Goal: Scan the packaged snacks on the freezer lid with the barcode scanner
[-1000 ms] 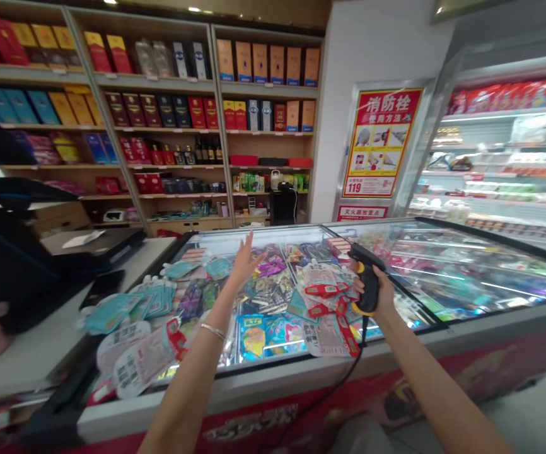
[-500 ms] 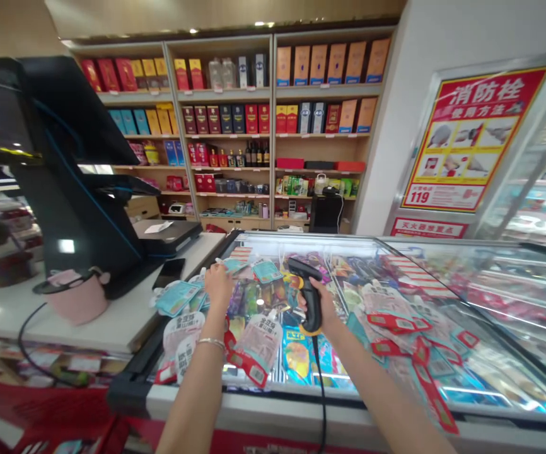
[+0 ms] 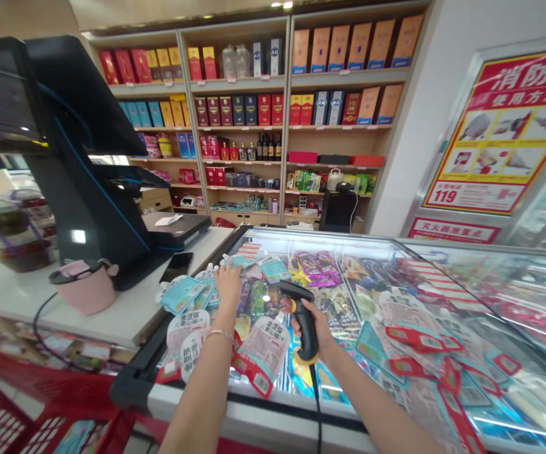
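My right hand (image 3: 318, 331) is wrapped round the handle of a black and yellow barcode scanner (image 3: 307, 331), its head tilted to the left and its cable hanging down. My left hand (image 3: 229, 282) reaches over the far left of the freezer lid, fingers spread at the blue-backed drink pouches (image 3: 181, 295); its fingertips are partly hidden. Another blue-backed pouch (image 3: 274, 269) lies just right of it. Between my forearms is a white and red spouted pouch (image 3: 264, 350), with similar pouches (image 3: 188, 334) left of my left wrist.
A heap of pouches (image 3: 417, 321) covers the right of the glass-topped freezer (image 3: 377, 234). Left, a counter (image 3: 131, 321) carries a checkout terminal (image 3: 107, 189), a phone (image 3: 177, 267) and a pink container (image 3: 84, 291). A red basket (image 3: 65, 403) stands below; stocked shelves (image 3: 239, 82) stand behind.
The view has shifted, so the scene sits further right. My left hand's fingers look more spread over the pouches. The scanner's head has moved slightly left and down, still in my right hand.
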Tool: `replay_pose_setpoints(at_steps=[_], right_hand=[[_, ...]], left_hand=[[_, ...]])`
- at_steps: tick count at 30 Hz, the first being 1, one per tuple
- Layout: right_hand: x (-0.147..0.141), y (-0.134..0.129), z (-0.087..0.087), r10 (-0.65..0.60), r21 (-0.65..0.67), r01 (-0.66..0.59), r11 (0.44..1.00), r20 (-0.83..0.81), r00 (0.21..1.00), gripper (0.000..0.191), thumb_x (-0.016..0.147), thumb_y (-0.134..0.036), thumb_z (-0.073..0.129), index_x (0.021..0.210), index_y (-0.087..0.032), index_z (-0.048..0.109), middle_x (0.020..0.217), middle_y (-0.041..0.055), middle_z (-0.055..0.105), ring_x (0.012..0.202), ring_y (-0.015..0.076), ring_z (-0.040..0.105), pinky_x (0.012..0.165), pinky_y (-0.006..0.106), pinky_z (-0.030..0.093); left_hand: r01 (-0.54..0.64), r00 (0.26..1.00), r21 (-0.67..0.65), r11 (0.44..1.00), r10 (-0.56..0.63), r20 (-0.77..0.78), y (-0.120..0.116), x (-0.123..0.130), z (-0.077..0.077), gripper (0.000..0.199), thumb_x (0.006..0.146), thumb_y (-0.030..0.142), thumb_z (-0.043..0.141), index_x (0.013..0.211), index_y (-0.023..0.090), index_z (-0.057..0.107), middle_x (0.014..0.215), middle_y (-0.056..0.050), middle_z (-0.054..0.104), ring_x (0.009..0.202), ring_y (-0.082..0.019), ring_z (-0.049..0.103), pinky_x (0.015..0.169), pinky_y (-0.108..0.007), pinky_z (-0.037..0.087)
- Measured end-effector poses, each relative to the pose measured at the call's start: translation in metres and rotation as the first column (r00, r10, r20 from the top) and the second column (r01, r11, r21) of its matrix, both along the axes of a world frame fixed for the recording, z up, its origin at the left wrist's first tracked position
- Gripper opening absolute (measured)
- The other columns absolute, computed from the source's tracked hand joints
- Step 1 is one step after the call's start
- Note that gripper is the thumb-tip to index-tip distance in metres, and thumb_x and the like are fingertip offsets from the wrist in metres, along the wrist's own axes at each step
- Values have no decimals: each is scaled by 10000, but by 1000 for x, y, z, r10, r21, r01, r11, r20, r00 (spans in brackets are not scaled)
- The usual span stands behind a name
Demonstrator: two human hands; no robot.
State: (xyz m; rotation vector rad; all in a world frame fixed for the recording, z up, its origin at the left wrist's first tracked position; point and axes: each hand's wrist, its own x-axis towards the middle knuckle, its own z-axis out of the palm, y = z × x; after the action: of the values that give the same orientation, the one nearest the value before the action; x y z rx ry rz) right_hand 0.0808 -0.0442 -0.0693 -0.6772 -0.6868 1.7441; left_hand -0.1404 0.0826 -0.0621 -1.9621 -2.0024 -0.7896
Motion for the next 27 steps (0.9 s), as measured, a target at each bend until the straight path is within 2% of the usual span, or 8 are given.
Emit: replay_pose_setpoints(at_steps=[3,5,8,11,16,21,25,27], right_hand=[[1,1,-1,-13,5,13,1000,-12,1000,354,672,-436,638,813,-117,695,534,40,605,384,85,401,367,205,341],[1,2,-1,-33,9,33,999,-18,999,352,679,-431,628,818,-116,695,555,48,616,391,90,406,371,213,346],[4,1,2,-46,13,46,999,-18,999,351,688,-436,616,824,-122,697,563,48,624,393,96,409,373,219,345],[6,-1,5,-40,18,40,999,3,999,337,696,-440,612,791,-128,697,495,31,588,390,104,414,377,219,340],[8,-2,8,-49,23,48,999,36,998,327,686,-459,609,687,-138,675,445,22,552,390,107,423,384,218,343],[8,-1,9,-72,27,71,997,41,997,300,696,-448,600,691,-153,658,445,19,550,403,117,442,390,220,353],[9,1,8,-95,-29,98,995,80,992,300,723,-437,581,721,-146,654,453,29,561,409,119,467,404,213,371],[10,3,8,-105,-67,113,991,111,988,305,735,-434,572,727,-140,653,456,30,562,405,116,471,404,210,375]], left_hand=[[112,981,48,993,-118,153,4,-1,-1,363,837,108,422,1102,233,635,1287,-108,554,1066,-259,553,955,-406,374],[173,938,114,978,-199,285,8,0,-4,354,867,131,369,1123,207,602,1248,-124,570,1047,-243,570,920,-376,407],[189,858,208,960,-264,441,14,3,-8,322,881,165,341,1113,139,563,1159,-165,596,1072,-251,556,918,-389,417],[198,789,255,946,-308,531,15,6,-10,266,893,221,349,1038,137,556,1112,-159,613,1067,-244,559,929,-395,417],[287,779,267,920,-386,494,6,8,-4,257,922,289,308,956,173,535,1157,-139,626,1025,-236,591,906,-397,426],[259,778,289,922,-376,503,-6,12,5,187,871,310,454,1002,189,506,1029,-105,681,909,-216,642,822,-354,464],[290,753,251,924,-382,536,-11,20,7,377,806,236,536,1169,190,449,872,-53,702,835,-208,661,797,-342,472],[354,716,224,908,-417,559,-9,23,4,511,748,162,568,1236,198,421,934,-48,694,906,-206,650,829,-344,471]])
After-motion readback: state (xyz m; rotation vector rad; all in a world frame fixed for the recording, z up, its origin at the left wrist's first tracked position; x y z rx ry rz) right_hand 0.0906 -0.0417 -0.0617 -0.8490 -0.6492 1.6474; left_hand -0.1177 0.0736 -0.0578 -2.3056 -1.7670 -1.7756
